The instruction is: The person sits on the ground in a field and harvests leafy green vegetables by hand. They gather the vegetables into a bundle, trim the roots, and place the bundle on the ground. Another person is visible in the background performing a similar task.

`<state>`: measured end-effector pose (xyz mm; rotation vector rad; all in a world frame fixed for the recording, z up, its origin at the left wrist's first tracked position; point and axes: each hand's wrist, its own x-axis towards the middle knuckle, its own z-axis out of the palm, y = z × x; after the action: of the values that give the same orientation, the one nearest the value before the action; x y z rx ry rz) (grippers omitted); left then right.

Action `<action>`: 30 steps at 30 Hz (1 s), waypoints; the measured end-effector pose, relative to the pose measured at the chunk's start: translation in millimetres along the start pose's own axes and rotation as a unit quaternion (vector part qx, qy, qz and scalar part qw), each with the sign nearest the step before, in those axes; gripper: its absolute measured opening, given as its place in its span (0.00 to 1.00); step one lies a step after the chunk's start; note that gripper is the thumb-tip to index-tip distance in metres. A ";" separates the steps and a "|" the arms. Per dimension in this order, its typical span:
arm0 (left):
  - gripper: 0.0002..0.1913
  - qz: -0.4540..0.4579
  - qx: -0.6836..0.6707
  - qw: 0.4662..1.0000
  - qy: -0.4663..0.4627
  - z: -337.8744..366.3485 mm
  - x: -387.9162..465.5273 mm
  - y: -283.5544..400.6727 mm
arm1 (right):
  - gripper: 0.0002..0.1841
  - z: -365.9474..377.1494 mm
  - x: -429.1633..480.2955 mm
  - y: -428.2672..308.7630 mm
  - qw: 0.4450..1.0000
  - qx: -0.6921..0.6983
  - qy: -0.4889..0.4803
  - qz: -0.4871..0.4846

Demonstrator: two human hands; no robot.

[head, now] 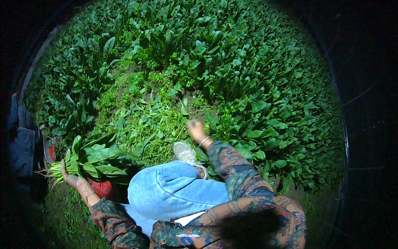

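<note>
My left hand [73, 178] holds a bunch of leafy greens that look like spinach [96, 155], its pale stems and thin roots pointing left and its broad leaves lying to the right. On the right, my right hand [196, 129] is over the edge of the standing plants [258, 124], a bangle at its wrist. It is blurred, and whether its fingers are closed or hold anything cannot be told. A few loose leaves [184, 106] lie on the soil just above it.
Trampled greens and low weeds [136, 115] cover the ground ahead of my shoe [185, 152]. A red object [102, 188] is beside my left wrist. At the far left are a person's dark clothing [25, 146] and a round container with red inside [49, 149].
</note>
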<state>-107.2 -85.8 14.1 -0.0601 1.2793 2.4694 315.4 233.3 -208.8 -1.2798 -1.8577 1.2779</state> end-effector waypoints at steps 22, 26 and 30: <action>0.15 -0.070 -0.054 0.996 -0.031 -3.6 3.2 -9.4 | 0.23 -131.6 7.7 43.9 0.628 -0.653 -0.365 0.215; 0.13 -0.014 -0.041 0.999 -0.002 -4.5 5.7 -12.6 | 0.21 -127.8 19.5 42.8 0.608 -0.638 -0.381 0.280; 0.13 -0.018 -0.039 0.999 -0.012 -2.6 8.7 -18.9 | 0.19 -124.6 22.5 35.4 0.599 -0.641 -0.376 0.299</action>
<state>-109.4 -75.4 -4.0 -0.0715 1.1625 2.4813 423.2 306.7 -192.6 -2.4852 -3.4578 0.5203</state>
